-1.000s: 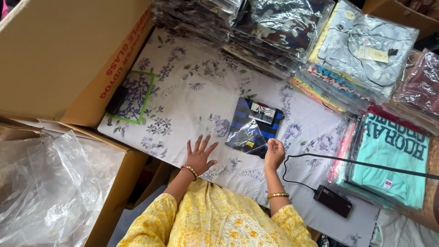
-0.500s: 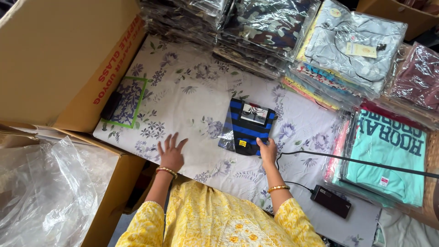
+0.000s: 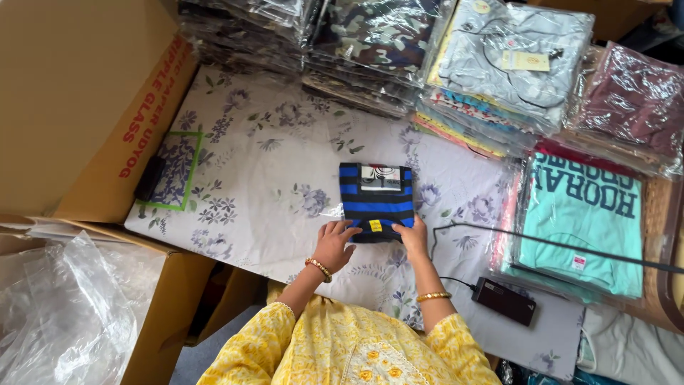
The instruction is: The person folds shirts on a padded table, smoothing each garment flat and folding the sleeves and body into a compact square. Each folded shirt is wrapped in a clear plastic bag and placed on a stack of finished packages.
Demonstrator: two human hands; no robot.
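1. A tabletop (image 3: pixel 235 178) covered with a white cloth printed with grey-blue flowers fills the middle of the view; stacks of folded garments in clear plastic bags (image 3: pixel 370 50) line its far edge, and a large brown cardboard box (image 3: pixel 71 93) stands at the left
2. A small folded garment with blue and black stripes, sealed in a clear plastic bag (image 3: pixel 376 199), lies flat near the middle of the tabletop, close to the person in yellow sleeves
3. The left hand (image 3: pixel 333 246) rests on its near left corner, fingers laid flat and pressing, not closed around anything
4. The right hand (image 3: pixel 413 237) presses the near right corner the same way, fingers together on the plastic
5. The packet looks light, soft and floppy, and its film is likely slick; taking it by both near corners or by the side edges, palms flat, seems the surest hold, since one pinched corner would probably let it sag
6. A black power adapter with its cable (image 3: pixel 504 301) lies just right of the hands, beside a bagged turquoise shirt (image 3: pixel 581 221)
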